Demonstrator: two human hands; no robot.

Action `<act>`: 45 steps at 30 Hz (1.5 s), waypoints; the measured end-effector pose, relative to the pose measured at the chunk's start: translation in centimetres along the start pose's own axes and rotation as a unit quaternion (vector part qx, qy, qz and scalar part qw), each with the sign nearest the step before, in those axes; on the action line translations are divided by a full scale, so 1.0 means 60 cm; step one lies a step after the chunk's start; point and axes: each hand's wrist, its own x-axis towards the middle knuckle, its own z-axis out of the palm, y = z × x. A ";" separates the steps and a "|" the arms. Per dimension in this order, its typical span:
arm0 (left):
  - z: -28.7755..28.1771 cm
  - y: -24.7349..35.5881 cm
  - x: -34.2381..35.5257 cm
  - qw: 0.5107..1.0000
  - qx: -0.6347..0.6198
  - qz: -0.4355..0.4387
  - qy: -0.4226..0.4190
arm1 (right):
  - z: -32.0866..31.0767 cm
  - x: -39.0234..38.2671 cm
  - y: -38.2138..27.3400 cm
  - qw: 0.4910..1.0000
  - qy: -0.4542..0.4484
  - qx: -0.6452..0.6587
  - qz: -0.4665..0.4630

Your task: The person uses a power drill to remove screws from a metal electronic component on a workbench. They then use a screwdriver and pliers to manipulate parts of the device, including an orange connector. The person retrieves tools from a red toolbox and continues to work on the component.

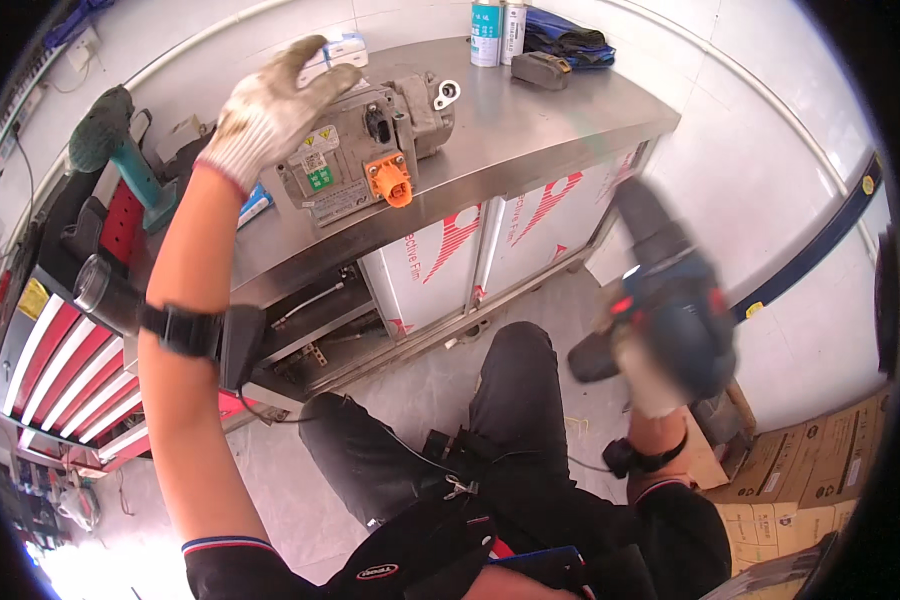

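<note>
Up in the upper middle of the frame, the grey compressor unit (365, 150) sits on the steel bench (530, 130); the gloved left hand (270, 105), fingers spread, touches it. Probably heavy and rigid (grip the casing, not the orange connector (395, 180)). The right hand (645, 370) clenches a blurred drill (670, 290).

A: What labels sit by the left grip (270, 108)?

B: Just below its palm, on the grey unit: a yellow warning label (321, 139), a small green label (319, 179) under it, and a white sticker (340, 201) lower still.

A: And packages?

B: Two spray cans (498, 30), white and teal, stand on the bench (530, 125) well right of that grip. Brown cardboard boxes (805, 465) lie right of and below the right grip (642, 372). Red-and-white film (490, 245) covers the bench fronts between both grips.
</note>
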 end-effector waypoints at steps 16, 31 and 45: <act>0.011 -0.002 0.039 0.960 0.144 0.104 -0.218 | 0.057 -0.081 -0.006 0.925 -0.224 -0.305 -0.039; 0.029 -0.023 0.046 0.966 0.116 0.112 -0.201 | 0.027 -0.114 0.047 0.944 -0.119 -0.307 0.015; 0.016 0.000 0.027 0.985 0.025 0.021 -0.171 | 0.057 -0.106 0.022 0.959 -0.116 -0.238 0.103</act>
